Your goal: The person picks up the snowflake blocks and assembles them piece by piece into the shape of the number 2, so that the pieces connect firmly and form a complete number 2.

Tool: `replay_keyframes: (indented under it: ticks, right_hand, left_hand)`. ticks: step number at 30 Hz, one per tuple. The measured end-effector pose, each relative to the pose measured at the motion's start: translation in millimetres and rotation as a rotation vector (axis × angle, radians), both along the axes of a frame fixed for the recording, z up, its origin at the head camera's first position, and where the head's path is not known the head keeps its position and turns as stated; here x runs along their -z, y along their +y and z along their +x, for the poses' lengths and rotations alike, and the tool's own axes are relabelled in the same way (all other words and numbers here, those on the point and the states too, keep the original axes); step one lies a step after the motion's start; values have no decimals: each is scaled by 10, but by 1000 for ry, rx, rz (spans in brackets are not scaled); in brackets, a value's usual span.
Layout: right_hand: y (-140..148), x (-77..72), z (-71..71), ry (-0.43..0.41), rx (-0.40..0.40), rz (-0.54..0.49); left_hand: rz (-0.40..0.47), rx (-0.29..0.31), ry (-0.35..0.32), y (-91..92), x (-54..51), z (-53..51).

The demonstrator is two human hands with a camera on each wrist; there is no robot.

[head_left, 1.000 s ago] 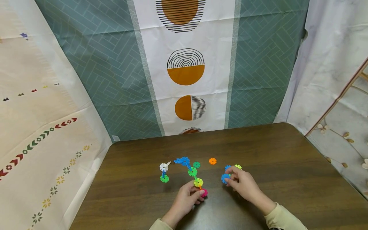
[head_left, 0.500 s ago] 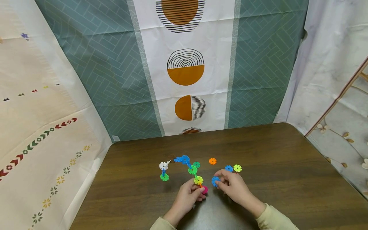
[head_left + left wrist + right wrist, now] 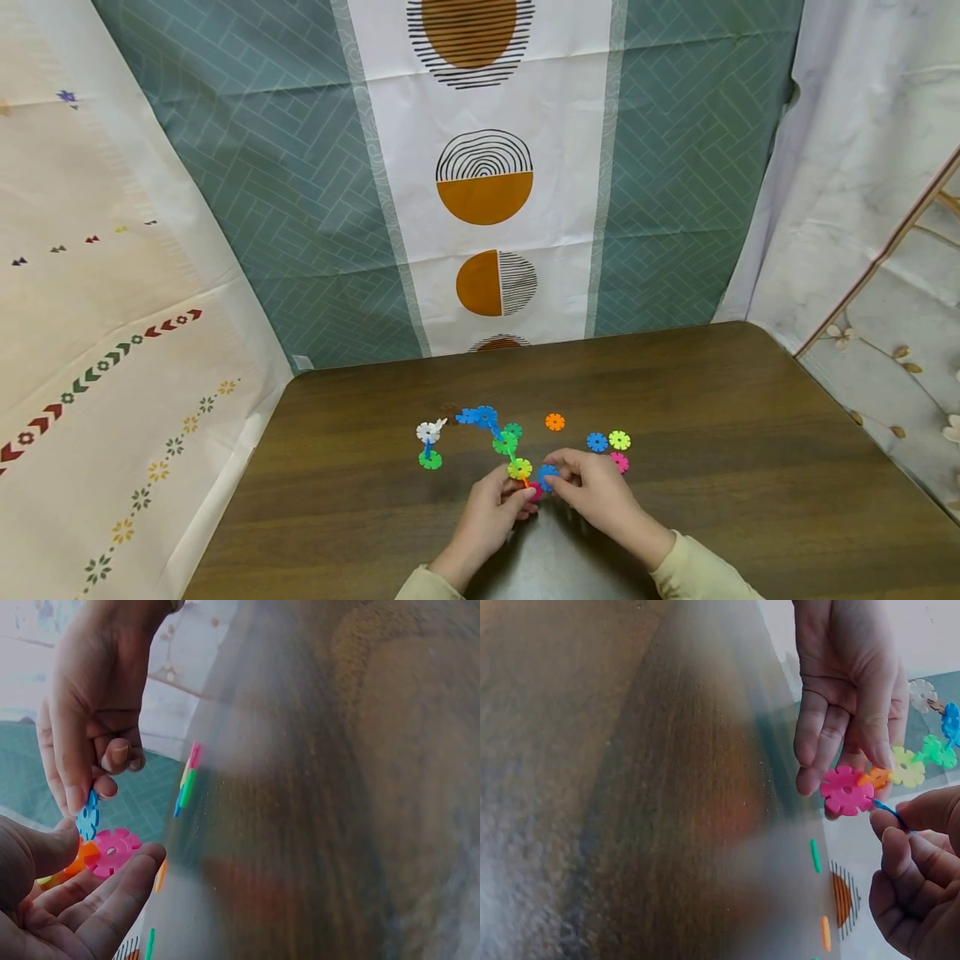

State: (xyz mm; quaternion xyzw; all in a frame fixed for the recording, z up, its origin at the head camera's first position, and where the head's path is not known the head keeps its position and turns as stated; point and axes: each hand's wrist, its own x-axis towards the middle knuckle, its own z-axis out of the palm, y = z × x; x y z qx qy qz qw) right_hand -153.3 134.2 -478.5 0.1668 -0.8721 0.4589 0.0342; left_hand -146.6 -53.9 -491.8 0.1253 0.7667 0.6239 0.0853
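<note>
Three cloths: cream cloth, patterned, at the left; green cloth, with a white central strip of circles, behind; white cloth, at the right.

One table, brown wood grain, rounded far corners.

Two pale sleeves, one per arm.

Left hand: thumb on top, fingers beneath, closed on the near end of the chain.

Right hand: thumb and forefinger pinch a blue disc; remaining fingers curled.

One chain of notched discs, running from the left hand away over the table and round to the left. Order from the near end: pink disc, orange disc, yellow disc, greens, blues, brown disc, whites, a blue link, green end disc.

One held blue disc, tilted, its edge at the pink disc's rim; whether it is slotted in cannot be told.

Loose discs, on the table: green disc, just beside the chain; orange spare, beyond the hands; blue spare, lime spare and pink spare, grouped near the right hand; second green, in that same group, seen from the left wrist.
</note>
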Motion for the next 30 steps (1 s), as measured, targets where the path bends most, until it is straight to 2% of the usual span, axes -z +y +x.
replay_keyframes:
  ticks: [7, 13, 24, 30]
  right_hand:
    - [-61, 15, -19, 32, 33, 41]
    - [-94, 11, -34, 19, 62, 62]
    - [-131, 63, -73, -82, 32, -58]
    - [-96, 68, -125, -184, -12, -155]
  left_hand:
    - [-17, 2, 24, 1, 34, -8]
    - [-39, -9, 51, 9, 45, -17]
    - [-48, -38, 95, 17, 68, -34]
    - [-58, -58, 122, 12, 72, -45]
